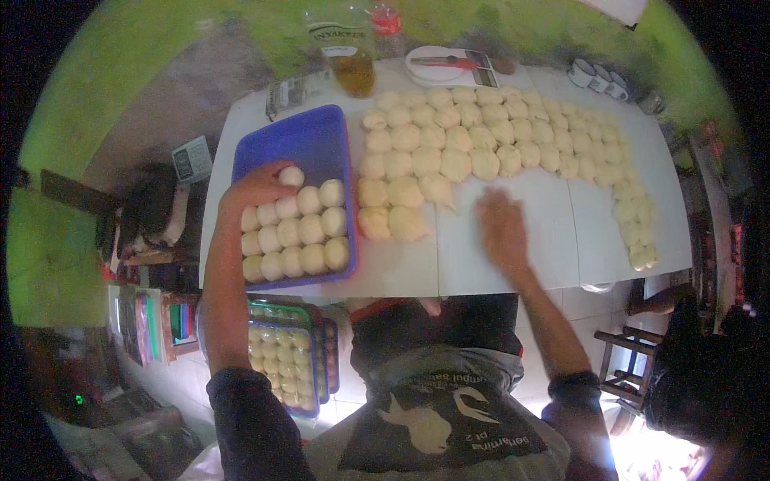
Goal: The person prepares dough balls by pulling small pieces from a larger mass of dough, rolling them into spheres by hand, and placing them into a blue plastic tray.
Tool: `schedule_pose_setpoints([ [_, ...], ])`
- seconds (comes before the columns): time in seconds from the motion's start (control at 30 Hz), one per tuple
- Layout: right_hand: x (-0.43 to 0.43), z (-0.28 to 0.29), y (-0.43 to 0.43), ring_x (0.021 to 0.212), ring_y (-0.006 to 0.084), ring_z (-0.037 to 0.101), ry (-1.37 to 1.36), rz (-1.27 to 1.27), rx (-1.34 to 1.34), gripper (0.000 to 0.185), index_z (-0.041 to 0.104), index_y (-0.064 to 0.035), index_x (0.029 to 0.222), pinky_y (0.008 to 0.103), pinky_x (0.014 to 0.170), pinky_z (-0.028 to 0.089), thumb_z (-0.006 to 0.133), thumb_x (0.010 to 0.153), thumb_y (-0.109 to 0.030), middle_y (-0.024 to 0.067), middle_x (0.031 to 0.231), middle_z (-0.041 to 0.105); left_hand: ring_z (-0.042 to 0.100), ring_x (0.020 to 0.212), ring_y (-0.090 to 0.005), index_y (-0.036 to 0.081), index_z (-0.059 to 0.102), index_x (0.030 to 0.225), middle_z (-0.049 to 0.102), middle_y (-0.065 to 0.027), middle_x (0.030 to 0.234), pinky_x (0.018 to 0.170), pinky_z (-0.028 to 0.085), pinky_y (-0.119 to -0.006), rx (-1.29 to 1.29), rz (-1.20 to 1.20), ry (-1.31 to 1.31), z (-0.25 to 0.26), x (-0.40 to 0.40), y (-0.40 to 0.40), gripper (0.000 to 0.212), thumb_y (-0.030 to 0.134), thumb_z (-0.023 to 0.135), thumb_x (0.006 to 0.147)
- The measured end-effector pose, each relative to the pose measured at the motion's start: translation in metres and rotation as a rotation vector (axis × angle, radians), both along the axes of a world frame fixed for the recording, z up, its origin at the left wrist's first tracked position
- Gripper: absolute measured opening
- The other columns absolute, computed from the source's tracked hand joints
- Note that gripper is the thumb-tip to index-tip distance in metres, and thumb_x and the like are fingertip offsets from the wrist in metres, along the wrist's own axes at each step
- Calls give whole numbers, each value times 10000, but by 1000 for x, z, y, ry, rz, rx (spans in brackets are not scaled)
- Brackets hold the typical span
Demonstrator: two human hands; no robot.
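Observation:
My left hand (264, 183) reaches into a blue plastic tray (283, 135) and has its fingertips on a smooth round dough ball (292, 176). Below that ball, several rows of similar dough balls (289, 231) fill the near part of the tray. Over the white tabletop (541, 240), my right hand (500, 228) is blurred, its back towards me; whether anything lies under the palm is hidden. Rougher dough pieces (455, 163) sit packed in rows beyond it, and a few more (404, 192) lie between the tray and that hand.
At the table's back are a pouch of yellowish liquid (355, 72), a bottle with a red label (386, 24) and a white kitchen scale (436, 69) with a red-handled tool on it. Several mugs (592, 78) stand back right. Covered trays of dough balls (280, 361) rest below the table. A wooden stool (628, 361) stands right.

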State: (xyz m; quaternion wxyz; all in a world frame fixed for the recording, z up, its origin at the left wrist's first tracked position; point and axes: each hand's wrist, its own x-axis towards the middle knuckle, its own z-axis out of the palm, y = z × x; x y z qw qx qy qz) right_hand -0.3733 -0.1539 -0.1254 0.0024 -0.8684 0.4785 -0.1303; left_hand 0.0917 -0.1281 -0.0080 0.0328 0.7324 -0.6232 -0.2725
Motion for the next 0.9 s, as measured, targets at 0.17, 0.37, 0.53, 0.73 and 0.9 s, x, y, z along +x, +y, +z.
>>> schedule_pose_setpoints([
  [0.17,-62,12,96,1230,353,426,-391,179,289,343,546,-65,1177,523,1071,247,565,840,-125,135,1278,516,582,1046,-267,54,573,1196,598,-152,1172,897,452,-351,-20,95,-18,-5,0,1,565,390,675,753],
  [0.37,-87,4,-20,1272,343,392,-328,-192,108,387,506,-22,1266,439,1092,235,457,924,-195,180,1319,484,563,1080,-327,46,597,1165,588,-182,1181,933,433,-391,-99,-31,-258,12,-40,-7,530,400,658,775],
  [0.53,39,16,38,1045,296,568,-244,99,90,223,648,-51,984,428,957,410,566,778,-67,125,1071,631,537,1110,-339,47,594,1152,581,-185,1168,966,409,-398,-296,77,-148,4,-40,6,463,327,661,790],
  [0.73,-82,13,77,1022,334,553,-335,120,15,193,625,-31,965,431,938,423,579,778,-38,140,1034,606,499,1160,-303,54,585,1132,555,-150,1216,1009,372,-392,-652,48,-87,4,-79,57,319,164,632,836],
  [0.9,-40,28,-23,987,359,548,-596,-218,-14,239,581,-12,1015,430,899,438,570,829,-162,167,1015,590,485,1180,-298,56,602,1092,549,-151,1218,1008,367,-387,-747,110,39,1,-118,97,290,63,639,805],
])
